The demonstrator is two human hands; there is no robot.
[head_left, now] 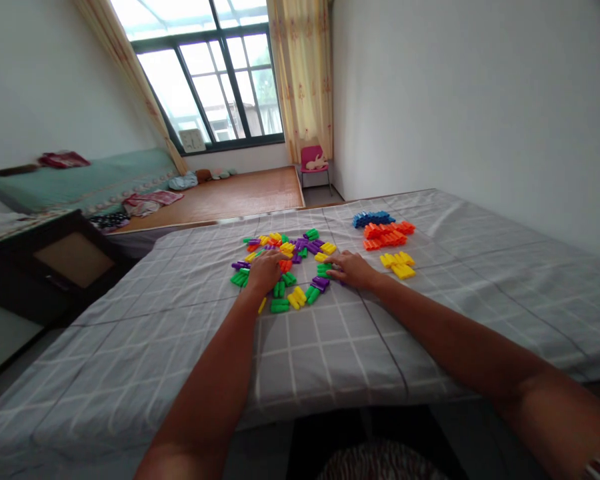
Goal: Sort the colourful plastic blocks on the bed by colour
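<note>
Small plastic blocks in purple, green, yellow and orange lie in a loose, mixed pile point(280, 289) on the bed's checked sheet. My left hand point(265, 272) rests over the left side of this pile, fingers stretched forward and to the right, next to an orange block point(285, 266). At the pile's right edge, my right hand point(353, 269) has its fingers apart near a green block point(323, 269). Some blocks are hidden under both hands. Sorted by colour to the right are blue blocks point(374, 219), orange blocks point(389, 235) and yellow blocks point(398, 263).
The grey checked sheet point(320, 353) covers the surface before me. A dark cabinet point(55, 267) stands at the left. Beyond are a low wooden platform point(245, 190) with cloths, a pink chair point(313, 159) holding a soft toy, and a curtained window. A white wall runs along the right.
</note>
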